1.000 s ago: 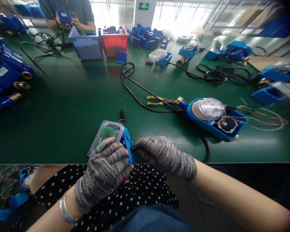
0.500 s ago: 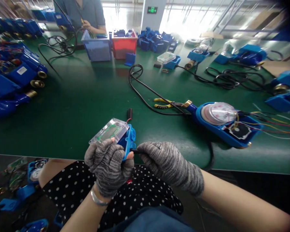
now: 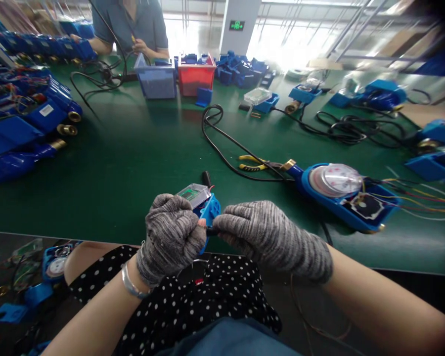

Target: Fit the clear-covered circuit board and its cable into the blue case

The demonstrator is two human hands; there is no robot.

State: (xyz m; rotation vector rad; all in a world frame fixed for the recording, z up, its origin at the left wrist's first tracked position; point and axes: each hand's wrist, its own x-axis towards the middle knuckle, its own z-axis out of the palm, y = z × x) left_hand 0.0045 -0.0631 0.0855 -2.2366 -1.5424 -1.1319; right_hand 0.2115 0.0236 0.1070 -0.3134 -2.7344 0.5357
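My left hand (image 3: 174, 232), in a grey knitted glove, is closed in a fist, its bare thumb tip against a short black cable (image 3: 211, 231). The gloved fingers of my right hand (image 3: 255, 230) pinch the same cable from the other side. Just behind it, partly covered by both hands, is a small blue plastic housing (image 3: 212, 207) with a clear cover (image 3: 196, 194) over a green circuit board. A black cylinder (image 3: 206, 178) on a red wire lies beyond the housing. What my left fist encloses is mostly hidden.
Yellow-handled pliers (image 3: 254, 163) and a blue water meter (image 3: 333, 185) with loose wires lie to the right on the green table (image 3: 141, 148). More blue meters (image 3: 25, 123) crowd the left. A grey-blue bin (image 3: 156, 81) and a red bin (image 3: 197, 79) stand ahead, near another person (image 3: 129, 29).
My left hand has drawn into a fist by the cable and no longer lies along the clear cover. The housing shows farther back and right, more covered by my hands.
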